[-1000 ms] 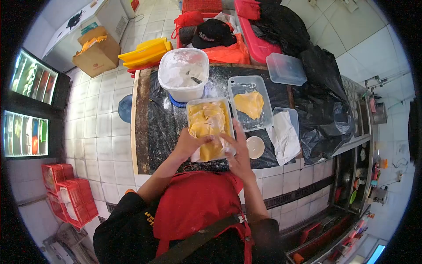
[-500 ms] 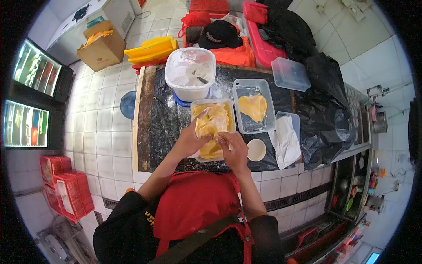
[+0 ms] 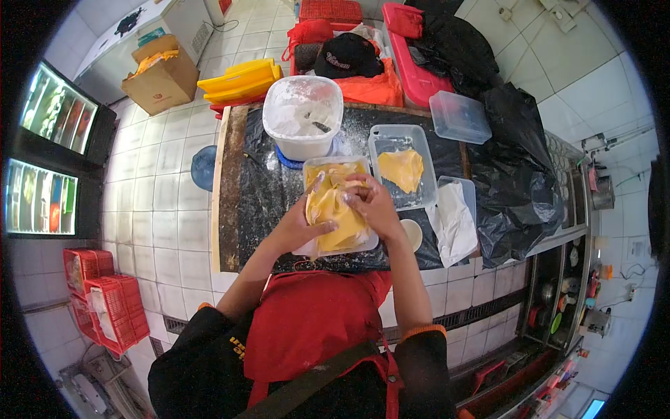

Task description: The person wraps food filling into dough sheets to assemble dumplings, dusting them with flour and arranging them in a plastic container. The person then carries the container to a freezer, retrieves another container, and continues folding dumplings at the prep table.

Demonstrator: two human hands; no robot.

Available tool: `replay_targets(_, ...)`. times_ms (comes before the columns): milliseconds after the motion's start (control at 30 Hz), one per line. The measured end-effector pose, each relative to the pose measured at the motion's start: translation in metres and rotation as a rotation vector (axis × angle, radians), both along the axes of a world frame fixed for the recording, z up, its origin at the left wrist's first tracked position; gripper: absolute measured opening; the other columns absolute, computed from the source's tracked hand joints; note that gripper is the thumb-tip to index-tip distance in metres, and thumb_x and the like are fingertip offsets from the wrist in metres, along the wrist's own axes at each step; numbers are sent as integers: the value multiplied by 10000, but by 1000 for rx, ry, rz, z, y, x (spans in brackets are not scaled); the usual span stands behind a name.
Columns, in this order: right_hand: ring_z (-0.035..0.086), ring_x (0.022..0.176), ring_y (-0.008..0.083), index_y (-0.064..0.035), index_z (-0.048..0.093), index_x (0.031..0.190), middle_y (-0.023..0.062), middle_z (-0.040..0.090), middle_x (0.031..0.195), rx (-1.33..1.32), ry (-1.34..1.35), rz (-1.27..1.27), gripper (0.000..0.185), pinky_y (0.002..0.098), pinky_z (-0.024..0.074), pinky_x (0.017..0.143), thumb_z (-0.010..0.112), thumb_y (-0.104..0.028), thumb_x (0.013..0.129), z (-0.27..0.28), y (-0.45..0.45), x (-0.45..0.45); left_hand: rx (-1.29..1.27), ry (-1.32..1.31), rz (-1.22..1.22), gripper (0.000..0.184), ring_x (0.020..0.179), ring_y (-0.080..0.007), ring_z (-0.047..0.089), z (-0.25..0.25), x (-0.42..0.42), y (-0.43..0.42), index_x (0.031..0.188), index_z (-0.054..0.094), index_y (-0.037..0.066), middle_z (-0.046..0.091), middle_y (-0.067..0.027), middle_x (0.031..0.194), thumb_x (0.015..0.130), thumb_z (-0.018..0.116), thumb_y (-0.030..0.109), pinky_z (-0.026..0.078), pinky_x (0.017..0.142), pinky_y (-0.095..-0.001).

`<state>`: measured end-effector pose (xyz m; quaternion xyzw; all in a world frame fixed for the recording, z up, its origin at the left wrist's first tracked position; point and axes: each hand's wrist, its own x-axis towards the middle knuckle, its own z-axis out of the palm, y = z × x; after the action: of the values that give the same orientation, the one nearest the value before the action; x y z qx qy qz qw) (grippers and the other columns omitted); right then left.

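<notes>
A floury yellow sheet (image 3: 335, 209), soft like dough, lies folded over the plastic tub (image 3: 368, 246) in front of me. My left hand (image 3: 301, 222) grips its left side, thumb across the top and fingers along the edge. On the upper right, my right hand (image 3: 375, 207) pinches the sheet with bent fingers. More yellow material shows under it in the tub. Right of it, a clear container (image 3: 417, 201) holds another yellow piece (image 3: 400, 170). A small pale round cup (image 3: 412, 235) stands beside my right wrist.
Behind the tub stands a white bucket (image 3: 301, 148) of white powder with a utensil in it. To the right are a white bag (image 3: 455, 227), a clear plastic box (image 3: 460, 117) and black plastic sheeting (image 3: 520, 188). Yellow trays (image 3: 241, 80) sit beyond the table.
My right hand has moved up from the sheet's lower edge to its upper right. The sheet now spreads lower over the tub. My left hand has shifted slightly down, still on the sheet.
</notes>
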<state>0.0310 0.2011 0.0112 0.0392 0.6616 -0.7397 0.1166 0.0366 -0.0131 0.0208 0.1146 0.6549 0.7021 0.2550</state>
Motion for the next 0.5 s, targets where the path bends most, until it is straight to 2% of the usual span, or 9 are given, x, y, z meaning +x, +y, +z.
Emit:
replay_targets(67,601,829,91,-47,560,1217,32,655,923,127,8,108,367,242,494,726,688,-36,873,-1,5,-21,-35,124,-15,889,1187,-191,529,1,1,-10,1542,191,65,543,-125,1331,859,730,246,429,1014,-330)
replay_targets(133,637,892,145,-54,590,1229,68,682,985,197,-13,191,424,291,518,788,741,-132,840,-9,10,-33,-416,350,-168,909,1158,-229,572,-2,-1,-29,1536,185,44,531,-158,1354,845,749,219,433,1016,-330)
replay_targets(167,646,886,166,-59,604,1220,73,687,999,289,-12,229,423,300,522,788,749,-137,831,-18,10,-37,-416,355,-166,909,1158,-229,572,0,-2,-36,1536,185,44,531,-158,1354,845,749,219,433,1016,-330)
replay_targets(233,656,879,188,-63,618,1211,78,692,1013,383,-9,271,421,309,526,789,756,-142,821,-12,4,-41,-572,-25,-206,772,1063,-299,636,3,-4,-49,1508,267,28,598,-175,1269,901,683,264,460,999,-376)
replay_targets(267,654,908,230,-71,627,1202,92,688,1044,465,-13,248,423,332,522,819,761,-147,808,-9,2,-37,-570,-27,-200,772,1063,-299,636,1,-2,-54,1508,267,28,598,-175,1269,901,683,264,460,999,-376)
replay_targets(333,653,937,272,-79,636,1194,106,684,1075,549,-17,238,426,355,519,850,766,-151,795,-18,-1,-34,174,-474,62,643,1060,-320,649,-9,0,-64,1464,308,-12,587,-208,1278,966,580,291,507,937,-412)
replay_targets(400,627,1006,310,-96,635,1191,140,664,1100,690,373,143,423,401,495,904,758,-174,794,-45,-1,-31,326,-468,82,599,1120,-347,617,-19,-3,-63,1445,333,-4,562,-200,1319,997,502,355,498,963,-444)
replay_targets(467,614,1023,314,-95,636,1182,140,659,1082,796,502,61,415,414,475,929,753,-180,793,-53,-1,-25,687,-581,189,534,1164,-321,589,-15,-7,-53,1422,373,-9,556,-164,1333,1014,457,325,449,1031,-457)
replay_targets(500,600,1040,319,-94,636,1174,140,655,1064,901,634,-25,408,427,454,953,748,-186,792,-51,-2,-22,691,-621,209,548,1228,-318,543,-28,-8,-55,1419,374,2,527,-162,1357,984,486,315,424,1062,-463)
